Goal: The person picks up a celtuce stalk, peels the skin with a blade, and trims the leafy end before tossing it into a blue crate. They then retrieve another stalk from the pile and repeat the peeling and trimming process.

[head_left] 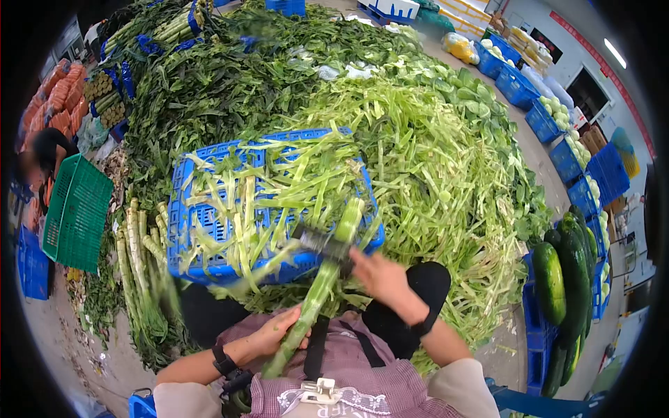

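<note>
My left hand point(279, 331) is wrapped round the lower part of a thick green celtuce stem point(319, 291), which slants up and away from my lap. The stem's pale upper end point(350, 209) lies over the edge of an upturned blue crate point(182, 244) strewn with peel strips. My right hand point(380, 280) is closed on a dark, wide peeler point(322, 244) that lies across the stem; motion smears it, and its blade cannot be made out. A pale strip of peel point(268, 265) trails to the left of the peeler, also blurred.
A big heap of peel strips point(446, 188) and leaves point(223, 90) surrounds the crate. Unpeeled stems point(139, 258) stand at the left, near a green basket point(78, 212) and a bending person point(52, 157). Large green gourds point(575, 272) fill a crate at the right.
</note>
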`<state>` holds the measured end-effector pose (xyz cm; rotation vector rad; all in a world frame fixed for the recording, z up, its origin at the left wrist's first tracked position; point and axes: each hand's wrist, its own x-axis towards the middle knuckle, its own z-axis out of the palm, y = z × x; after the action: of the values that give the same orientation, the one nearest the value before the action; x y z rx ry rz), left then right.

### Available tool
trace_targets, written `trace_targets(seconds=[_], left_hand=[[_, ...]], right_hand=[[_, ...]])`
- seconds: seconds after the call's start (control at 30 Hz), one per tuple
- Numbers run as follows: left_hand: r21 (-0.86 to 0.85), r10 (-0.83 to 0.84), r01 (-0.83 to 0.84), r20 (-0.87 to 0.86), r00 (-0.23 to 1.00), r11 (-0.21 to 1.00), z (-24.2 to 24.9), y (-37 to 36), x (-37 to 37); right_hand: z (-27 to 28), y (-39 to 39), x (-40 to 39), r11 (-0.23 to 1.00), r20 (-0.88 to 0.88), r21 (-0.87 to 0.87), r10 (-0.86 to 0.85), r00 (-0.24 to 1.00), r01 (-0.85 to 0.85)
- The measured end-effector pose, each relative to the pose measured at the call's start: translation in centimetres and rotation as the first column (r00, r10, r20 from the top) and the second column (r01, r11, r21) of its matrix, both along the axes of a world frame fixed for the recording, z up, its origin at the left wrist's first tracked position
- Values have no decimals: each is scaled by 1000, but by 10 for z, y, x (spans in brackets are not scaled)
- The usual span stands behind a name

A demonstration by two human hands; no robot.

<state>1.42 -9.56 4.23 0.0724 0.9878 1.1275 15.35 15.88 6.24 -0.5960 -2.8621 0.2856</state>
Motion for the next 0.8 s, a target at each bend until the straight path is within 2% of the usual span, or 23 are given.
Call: trace_targets(seconds=[0.03, 0.1, 0.13, 0.2, 0.23, 0.27, 0.3, 0.33, 0.37, 0.4, 0.43, 0.47, 0.5, 0.53, 0.57, 0.6, 0.67, 0.7, 0.73, 0.77, 0.8], left_hand=[[-11, -1, 1, 0, 1000, 1000, 0, -2, -2], [63, -1, 3, -38, 999, 998, 4, 2, -8], [49, -2, 6, -86, 996, 999, 10, 3, -8], [55, 30, -25, -73, 997, 998, 19, 4, -12], [54, 52, -49, -57, 997, 997, 21, 3, -12], [44, 69, -67, -54, 996, 997, 22, 3, -12], [43, 72, -70, -52, 996, 997, 11, 2, -12], [-43, -16, 11, -121, 993, 999, -9, -1, -12], [-135, -110, 87, -180, 977, 987, -21, -5, -10], [38, 1, 8, -214, 977, 999, -16, -7, -5], [41, -2, 11, -216, 976, 999, -7, -8, -2], [103, 20, 2, -209, 978, 995, 2, -9, 1], [161, 42, -9, -201, 979, 987, 6, -12, 4], [152, 11, 10, -139, 990, 988, 3, -16, 6], [159, 14, 9, -145, 989, 987, 3, -21, 8], [145, 10, 6, -114, 993, 989, 3, -25, 9], [170, 33, -29, -22, 999, 985, -1, -24, 10], [115, 54, -59, 43, 998, 992, -1, -19, 9], [87, 76, -88, 127, 989, 992, -8, -16, 7], [64, 103, -118, 204, 974, 991, -17, -12, 4], [63, 119, -134, 200, 972, 989, -25, -10, 2]], right_hand=[[-24, 25, -8, 994, -135, 7, -103, 986, 105], [-21, 55, -25, 959, -214, -45, -283, 935, 280], [-20, 51, -28, 962, -220, -42, -274, 936, 271], [-16, 34, -28, 961, -242, -125, -269, 932, 245], [-15, 17, -22, 985, -296, -134, -146, 944, 110], [-4, -9, -15, 999, -188, -48, -33, 982, 25], [-2, -30, -7, 981, -200, 32, 192, 961, -190], [7, -47, 3, 931, -136, 54, 366, 921, -362], [2, -57, 8, 912, -146, 24, 407, 901, -409], [2, -46, 4, 957, -48, 45, 288, 956, -286], [1, -21, -1, 984, 45, 84, 155, 987, -159], [-12, 14, 1, 993, -68, 52, -98, 993, 101], [-30, 53, 9, 937, -168, -11, -345, 923, 349], [-48, 93, 24, 872, -134, -41, -488, 862, 487], [-37, 108, 25, 787, -102, -65, -617, 780, 614], [-36, 107, 23, 791, -112, -60, -612, 783, 609], [-31, 72, 28, 845, -213, -309, -509, 834, 437], [-18, 41, 23, 898, -175, -292, -388, 905, 329], [-13, 10, 20, 985, -271, -136, -141, 952, 107], [-7, -21, 17, 997, -238, -42, 46, 970, -57], [-1, -48, 19, 975, -113, -16, 218, 969, -221]])
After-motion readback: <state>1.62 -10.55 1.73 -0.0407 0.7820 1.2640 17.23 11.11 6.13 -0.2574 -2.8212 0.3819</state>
